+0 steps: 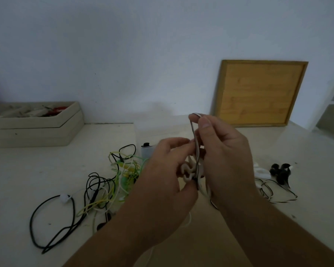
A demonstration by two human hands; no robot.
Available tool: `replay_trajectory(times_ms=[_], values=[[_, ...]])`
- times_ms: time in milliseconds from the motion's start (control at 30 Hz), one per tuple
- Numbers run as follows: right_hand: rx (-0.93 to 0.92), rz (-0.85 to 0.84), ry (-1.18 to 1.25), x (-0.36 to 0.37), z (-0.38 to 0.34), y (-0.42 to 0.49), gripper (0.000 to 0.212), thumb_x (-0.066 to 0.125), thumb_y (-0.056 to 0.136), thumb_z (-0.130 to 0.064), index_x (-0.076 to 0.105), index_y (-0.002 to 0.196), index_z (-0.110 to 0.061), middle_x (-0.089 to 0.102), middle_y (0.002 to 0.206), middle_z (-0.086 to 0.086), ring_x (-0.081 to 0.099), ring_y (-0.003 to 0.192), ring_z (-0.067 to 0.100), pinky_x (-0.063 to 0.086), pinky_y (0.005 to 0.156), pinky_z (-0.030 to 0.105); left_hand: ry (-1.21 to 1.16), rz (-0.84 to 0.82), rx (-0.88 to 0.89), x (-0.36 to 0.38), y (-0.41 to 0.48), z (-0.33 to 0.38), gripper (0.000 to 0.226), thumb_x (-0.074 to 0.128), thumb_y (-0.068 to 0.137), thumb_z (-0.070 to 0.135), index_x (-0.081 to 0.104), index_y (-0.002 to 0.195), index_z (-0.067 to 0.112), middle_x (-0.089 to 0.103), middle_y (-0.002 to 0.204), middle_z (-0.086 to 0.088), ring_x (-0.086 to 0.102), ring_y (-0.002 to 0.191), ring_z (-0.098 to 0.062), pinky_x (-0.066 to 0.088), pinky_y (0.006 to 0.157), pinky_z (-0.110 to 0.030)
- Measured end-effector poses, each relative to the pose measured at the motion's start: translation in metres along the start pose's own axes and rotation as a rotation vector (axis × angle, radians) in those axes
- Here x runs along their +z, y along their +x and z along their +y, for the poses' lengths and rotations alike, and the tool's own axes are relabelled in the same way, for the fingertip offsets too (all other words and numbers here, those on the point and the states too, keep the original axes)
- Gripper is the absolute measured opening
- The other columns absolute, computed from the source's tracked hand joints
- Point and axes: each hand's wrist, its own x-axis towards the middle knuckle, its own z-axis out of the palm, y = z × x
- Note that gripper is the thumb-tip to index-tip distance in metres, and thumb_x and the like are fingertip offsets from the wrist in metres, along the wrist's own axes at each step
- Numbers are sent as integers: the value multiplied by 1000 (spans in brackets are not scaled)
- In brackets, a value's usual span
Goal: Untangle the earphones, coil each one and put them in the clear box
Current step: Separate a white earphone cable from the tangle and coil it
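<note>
A: Head view, both hands up over the table (27, 170). The right hand (224, 157) pinches the top of an earphone cord (196, 151) between thumb and forefinger, and the cord hangs in a long narrow loop, white and dark strands side by side.

B: And the left hand (168, 170)?

A: Fingers curled in, thumb nipping the bottom of that same loop. White pieces bunch between the two palms; I can't tell buds from cord there.

B: Where's the clear box (148, 152)?

A: On the table just behind the left knuckles, half hidden, a dark piece at its top edge. Any print on it is too blurred to read.

B: The rest of the earphones?

A: A tangle (120, 176) of green, yellow, white and black cord lies left of the hands, with a black loop (52, 224) trailing out toward the near edge. A black set (281, 171) sits well to the right.

B: Background?

A: A beige tray (33, 128) far left, a wooden board (258, 93) leaning on the wall.
</note>
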Motion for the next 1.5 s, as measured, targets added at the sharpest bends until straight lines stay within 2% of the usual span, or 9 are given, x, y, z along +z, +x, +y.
replay_trajectory(times_ms=[133, 267, 400, 567, 700, 900, 1067, 1133, 1500], values=[[13, 45, 35, -3, -6, 0, 23, 51, 99, -29, 74, 100, -29, 65, 70, -18, 65, 64, 6, 58, 61, 33, -156, 28, -69, 3, 0, 4, 59, 68, 83, 1, 50, 128, 35, 61, 114, 17, 68, 97, -3, 55, 85, -19], [-19, 66, 67, -4, -9, 1, 22, 52, 99, -27, 74, 101, -29, 58, 61, -3, 55, 56, 11, 50, 52, 24, -337, 108, -149, 5, 3, -1, 40, 71, 82, -3, 56, 108, 24, 69, 100, 10, 73, 86, -12, 58, 76, -27], [-17, 71, 71, -3, -9, 1, 22, 53, 99, -25, 75, 104, -25, 55, 63, -8, 48, 56, 7, 43, 51, 18, -369, 94, -91, 4, 4, -2, 24, 75, 81, 2, 65, 98, 17, 73, 95, 0, 73, 87, -20, 60, 81, -36], [77, 62, 203, -6, -17, 1, 23, 52, 100, -22, 74, 102, -19, 46, 68, 7, 37, 46, 7, 37, 41, 16, -418, 83, -79, 2, 4, -3, 29, 75, 75, 10, 69, 100, 24, 75, 98, 1, 72, 93, -22, 57, 88, -41], [180, 70, 259, -8, -20, 2, 24, 51, 100, -25, 74, 102, -19, 48, 72, 5, 39, 50, 11, 38, 43, 17, -426, 64, -58, 2, 4, 1, 36, 72, 76, 8, 71, 105, 30, 75, 100, 4, 72, 95, -21, 57, 88, -38], [242, 82, 289, -8, -21, 2, 24, 52, 99, -25, 75, 99, -20, 48, 73, 6, 41, 59, 17, 39, 44, 19, -550, 21, -95, 5, 3, 3, 27, 64, 86, -11, 63, 100, 12, 73, 90, -7, 72, 82, -18, 55, 73, -25], [206, 107, 270, -12, -17, 7, 24, 52, 99, -24, 75, 96, -19, 50, 69, 5, 46, 58, 12, 42, 49, 21, -510, 30, -111, 8, 3, 7, 18, 61, 88, 4, 58, 95, 20, 68, 86, -7, 69, 77, -24, 57, 70, -47], [183, 93, 280, -12, -17, 9, 24, 51, 100, -24, 75, 96, -19, 50, 69, 5, 46, 57, 13, 41, 48, 21, -489, 40, -106, 7, 3, 6, 18, 59, 83, 9, 59, 95, 23, 67, 86, -7, 68, 78, -23, 58, 71, -43], [227, 51, 293, -29, -14, 25, 26, 52, 100, -19, 71, 83, -14, 51, 68, 1, 45, 55, 11, 34, 49, 23, -489, -36, -81, 1, 3, 7, 16, 59, 84, 9, 62, 95, 20, 65, 88, -11, 63, 82, -31, 51, 70, -49]])
